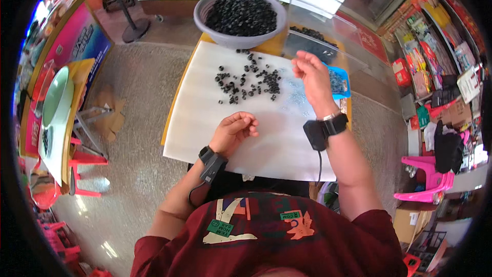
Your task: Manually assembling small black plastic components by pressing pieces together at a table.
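Blk parts (270, 81) lay on wht sheet (192, 118); L hand (233, 131) nr, R hand (312, 74) far right, both part-curled, grip unclear.

Black pieces (271, 80): glossy plastic
Basin (225, 41): smooth plastic
Tabletop (197, 123): smooth
Shirt (177, 249): matt cloth
Stool (422, 162): glossy plastic

I mark a basin (202, 31) at the worktable's (279, 46) far end, heaped with small round parts (241, 14), a sheet (195, 133) spread nearer the wearer. On its far half: loose parts (270, 79), tiny pieces (296, 97) right of them, basket (348, 86) at the right edge; left hand (234, 131) nearer than the loose parts, right hand (313, 78) between tiny pieces and basket. Off-table I log side table (82, 79) left, pedestal fan (136, 31) far left, shelves (428, 66) right.
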Available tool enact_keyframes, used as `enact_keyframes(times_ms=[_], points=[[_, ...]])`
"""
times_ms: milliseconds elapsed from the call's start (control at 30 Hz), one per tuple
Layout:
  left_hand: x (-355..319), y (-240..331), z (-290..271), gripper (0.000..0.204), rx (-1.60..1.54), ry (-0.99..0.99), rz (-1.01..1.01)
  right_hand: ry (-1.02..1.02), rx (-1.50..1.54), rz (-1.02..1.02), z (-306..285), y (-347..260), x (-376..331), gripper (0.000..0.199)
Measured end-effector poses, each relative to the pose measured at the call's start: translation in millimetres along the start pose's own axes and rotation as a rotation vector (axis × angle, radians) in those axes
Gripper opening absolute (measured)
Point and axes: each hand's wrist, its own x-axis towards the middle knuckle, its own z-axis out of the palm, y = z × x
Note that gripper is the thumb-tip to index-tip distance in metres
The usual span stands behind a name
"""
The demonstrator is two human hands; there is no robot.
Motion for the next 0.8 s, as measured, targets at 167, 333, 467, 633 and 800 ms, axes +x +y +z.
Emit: enact_keyframes(times_ms=[167, 333, 467, 633, 800], points=[[2, 2, -1, 0.015, 0.000, -0.032, -0.018, -0.218, -0.430, 0.069, 22, 19, -9, 0.014], [4, 2, -4, 0.014, 0.009, -0.036, -0.014, -0.227, -0.976, -0.427, 27, 60, 28, 0.011], [0, -1, -5, 0.014, 0.013, -0.038, -0.016, -0.315, -1.085, -0.623, 53, 71, 38, 0.013], [-1, 0, -3, 0.015, 0.012, -0.043, -0.016, -0.360, -1.169, -0.687, 70, 89, 45, 0.016], [0, -2, -4, 0.015, 0.006, -0.049, -0.012, -0.344, -1.170, -0.659, 68, 91, 44, 0.012]])
